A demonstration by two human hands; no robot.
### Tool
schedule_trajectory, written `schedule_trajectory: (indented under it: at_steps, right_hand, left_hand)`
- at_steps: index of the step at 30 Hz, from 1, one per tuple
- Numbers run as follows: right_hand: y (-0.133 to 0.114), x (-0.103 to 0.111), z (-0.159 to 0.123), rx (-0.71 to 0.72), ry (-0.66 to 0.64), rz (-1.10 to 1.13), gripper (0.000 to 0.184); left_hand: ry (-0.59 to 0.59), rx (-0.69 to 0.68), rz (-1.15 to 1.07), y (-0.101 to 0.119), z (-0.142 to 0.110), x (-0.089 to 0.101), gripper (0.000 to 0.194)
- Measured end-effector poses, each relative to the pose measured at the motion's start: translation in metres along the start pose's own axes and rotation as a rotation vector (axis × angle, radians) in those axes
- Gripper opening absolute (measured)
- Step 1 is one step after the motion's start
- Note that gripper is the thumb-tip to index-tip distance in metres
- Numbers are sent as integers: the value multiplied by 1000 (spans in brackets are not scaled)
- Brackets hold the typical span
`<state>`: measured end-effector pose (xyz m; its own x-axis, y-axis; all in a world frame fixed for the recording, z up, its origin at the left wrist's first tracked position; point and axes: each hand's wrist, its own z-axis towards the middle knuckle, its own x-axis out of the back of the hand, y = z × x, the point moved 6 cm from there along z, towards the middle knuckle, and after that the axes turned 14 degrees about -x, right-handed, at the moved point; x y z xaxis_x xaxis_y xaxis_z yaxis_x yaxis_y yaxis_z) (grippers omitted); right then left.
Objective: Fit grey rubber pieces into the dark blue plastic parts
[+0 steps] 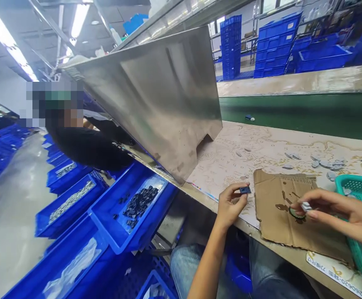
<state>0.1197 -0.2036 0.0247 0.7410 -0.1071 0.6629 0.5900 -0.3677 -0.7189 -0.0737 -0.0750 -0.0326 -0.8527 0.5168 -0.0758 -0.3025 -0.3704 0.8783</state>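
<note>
My left hand [232, 205] pinches a small dark rectangular plastic part [245, 190] between thumb and fingertips, just left of a piece of brown cardboard [271, 226]. Above that cardboard, my right hand [344, 214] grips a small light-grey piece [306, 206] with thumb and forefinger. A small round dish or lid [295, 212] lies on the stained cardboard, partly hidden behind the right fingertips. Several flat grey pieces [327, 163] are scattered on the bench beyond the cardboard.
A teal basket [353, 180] stands at the right edge. A metal divider [156, 104] rises at left; past it sits a co-worker [87, 145]. Blue bins [114, 243] with dark parts [140, 203] stand lower left. A green conveyor belt [299, 114] runs behind the bench, carrying one dark part [249, 118].
</note>
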Motion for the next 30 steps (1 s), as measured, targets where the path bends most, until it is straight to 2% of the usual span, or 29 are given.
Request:
schedule_trajectory:
  at_steps: [2,3,6,10,16,19,23,26,30]
  right_hand:
    - [-5,-13,8,-7,-183,110,47]
    - [-4,-16,12,-15,-206,165,47]
    - [9,-19,18,-28,-127,238,48]
    - [20,-24,15,-55,-148,222,50]
    - [3,-19,15,-72,-199,250,45]
    - [-5,-6,16,-76,-82,291,46]
    - [2,5,17,-34,24,58,45]
    - [11,0,18,83,-4,-147,37]
    - [15,-10,19,186,-65,-247,41]
  left_hand:
    - [-51,90,-7,-12,-4,-4,24]
    - [-82,130,-4,-16,-6,-5,23]
    - [-147,197,29,-20,-9,-6,19]
    - [-153,188,58,-15,-10,-5,18]
    - [-164,170,132,-11,-9,-7,19]
    - [-185,164,148,-10,-8,-8,19]
    - [-193,167,176,-8,-9,-8,20]
    - [-209,182,208,-8,-10,-7,21]
    - [-239,170,224,-7,-9,-6,23]
